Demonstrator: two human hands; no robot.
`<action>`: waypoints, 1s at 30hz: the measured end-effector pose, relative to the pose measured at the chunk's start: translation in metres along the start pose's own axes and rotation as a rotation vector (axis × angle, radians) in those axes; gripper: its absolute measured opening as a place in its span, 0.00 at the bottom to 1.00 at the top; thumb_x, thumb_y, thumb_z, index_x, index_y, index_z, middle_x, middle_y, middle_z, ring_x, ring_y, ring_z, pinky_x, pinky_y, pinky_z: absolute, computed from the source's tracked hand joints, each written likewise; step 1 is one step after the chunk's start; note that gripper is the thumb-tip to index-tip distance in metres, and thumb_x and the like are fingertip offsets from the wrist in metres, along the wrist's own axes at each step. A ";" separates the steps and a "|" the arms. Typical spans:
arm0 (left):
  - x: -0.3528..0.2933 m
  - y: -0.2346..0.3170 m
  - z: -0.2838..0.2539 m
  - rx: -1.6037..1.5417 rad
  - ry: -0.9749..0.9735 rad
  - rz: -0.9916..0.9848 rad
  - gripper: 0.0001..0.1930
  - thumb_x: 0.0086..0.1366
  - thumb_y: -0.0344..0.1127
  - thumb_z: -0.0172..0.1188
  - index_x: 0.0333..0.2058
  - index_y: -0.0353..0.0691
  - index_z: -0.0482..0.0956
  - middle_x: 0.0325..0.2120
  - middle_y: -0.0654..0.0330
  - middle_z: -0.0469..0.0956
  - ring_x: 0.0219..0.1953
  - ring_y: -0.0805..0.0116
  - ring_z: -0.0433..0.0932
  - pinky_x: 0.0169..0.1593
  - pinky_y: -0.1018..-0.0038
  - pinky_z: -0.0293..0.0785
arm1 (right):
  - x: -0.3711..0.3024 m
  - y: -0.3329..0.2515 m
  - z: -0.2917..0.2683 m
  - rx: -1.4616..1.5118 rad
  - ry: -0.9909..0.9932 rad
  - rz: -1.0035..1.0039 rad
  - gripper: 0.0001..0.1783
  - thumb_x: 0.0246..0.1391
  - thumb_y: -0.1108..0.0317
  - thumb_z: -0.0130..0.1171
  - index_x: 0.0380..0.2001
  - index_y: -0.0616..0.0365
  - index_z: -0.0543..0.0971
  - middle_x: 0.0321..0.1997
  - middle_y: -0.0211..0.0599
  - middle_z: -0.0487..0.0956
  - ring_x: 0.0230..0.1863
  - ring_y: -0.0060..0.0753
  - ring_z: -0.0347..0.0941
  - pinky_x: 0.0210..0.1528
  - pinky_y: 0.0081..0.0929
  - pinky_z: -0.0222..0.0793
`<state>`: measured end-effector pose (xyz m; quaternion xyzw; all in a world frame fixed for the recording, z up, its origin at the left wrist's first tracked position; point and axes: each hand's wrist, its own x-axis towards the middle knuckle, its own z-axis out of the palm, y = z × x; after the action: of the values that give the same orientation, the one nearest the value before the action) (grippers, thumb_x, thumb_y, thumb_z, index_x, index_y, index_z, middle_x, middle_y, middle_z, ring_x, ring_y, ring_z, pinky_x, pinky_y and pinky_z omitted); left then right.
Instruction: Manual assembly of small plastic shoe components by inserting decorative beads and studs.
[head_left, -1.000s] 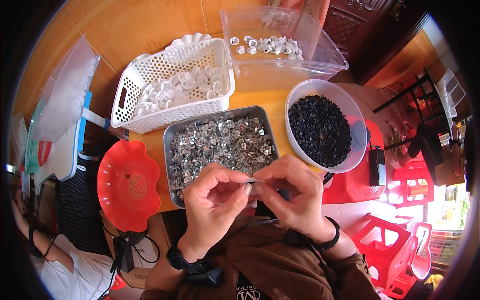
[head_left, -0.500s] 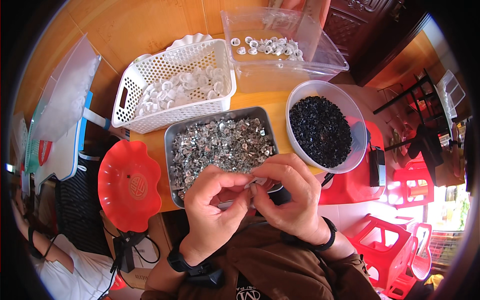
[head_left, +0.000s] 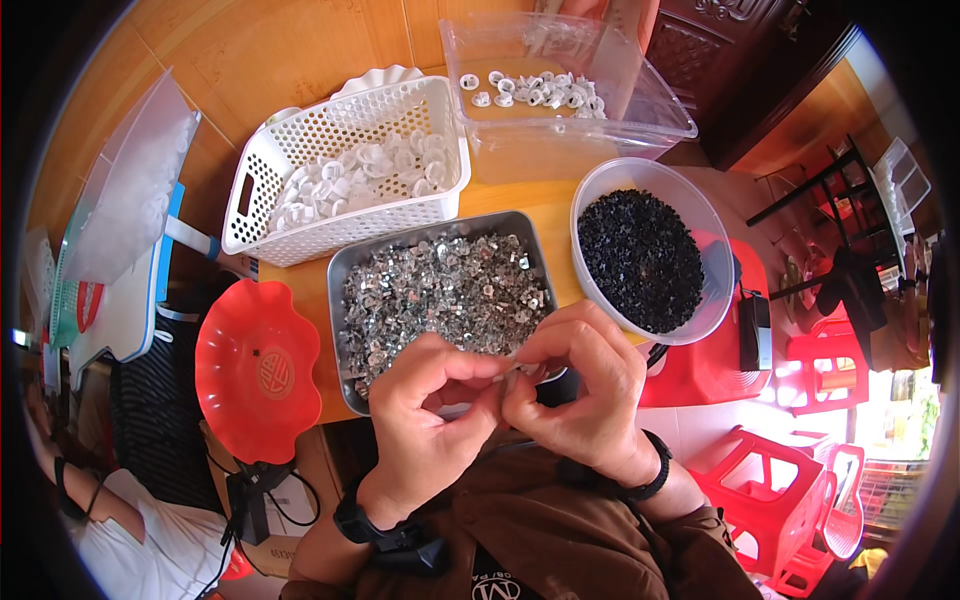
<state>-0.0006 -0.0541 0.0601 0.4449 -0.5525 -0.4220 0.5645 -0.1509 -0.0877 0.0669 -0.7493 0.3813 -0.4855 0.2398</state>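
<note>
Above the near edge of a metal tray [head_left: 338, 300], my left hand [head_left: 430, 400] and my right hand [head_left: 585, 390] meet fingertip to fingertip. Both are closed in a pinch on a small white plastic part [head_left: 511, 369], mostly covered by the fingers. Small shiny metal pieces [head_left: 440, 290] fill the tray just beyond my hands. To the right of it, a round clear tub [head_left: 714, 308] holds many tiny black pieces [head_left: 640, 260]. A white perforated basket [head_left: 370, 226] with translucent white parts [head_left: 365, 178] stands behind the tray.
A clear box [head_left: 600, 142] at the back holds white ring-shaped parts [head_left: 560, 92]. To the left lies a red scalloped plate [head_left: 250, 400] with a small dark speck. Another person's white sleeve [head_left: 150, 530] shows at lower left. Red stools [head_left: 770, 490] stand at lower right.
My fingertips have shifted slightly around the white part, and less of it shows now. My right fingers have tilted a little upright. The containers stay in place.
</note>
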 end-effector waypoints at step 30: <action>0.007 -0.010 -0.012 0.178 0.000 0.094 0.10 0.45 0.15 0.55 0.28 0.33 0.69 0.30 0.61 0.67 0.28 0.78 0.72 0.29 0.83 0.74 | -0.007 -0.005 0.007 0.211 -0.127 0.185 0.10 0.39 0.82 0.63 0.28 0.60 0.78 0.28 0.33 0.77 0.25 0.21 0.76 0.25 0.17 0.71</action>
<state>0.0121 -0.0625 0.0523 0.4671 -0.6080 -0.3444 0.5418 -0.1448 -0.0797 0.0641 -0.7106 0.3799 -0.4504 0.3845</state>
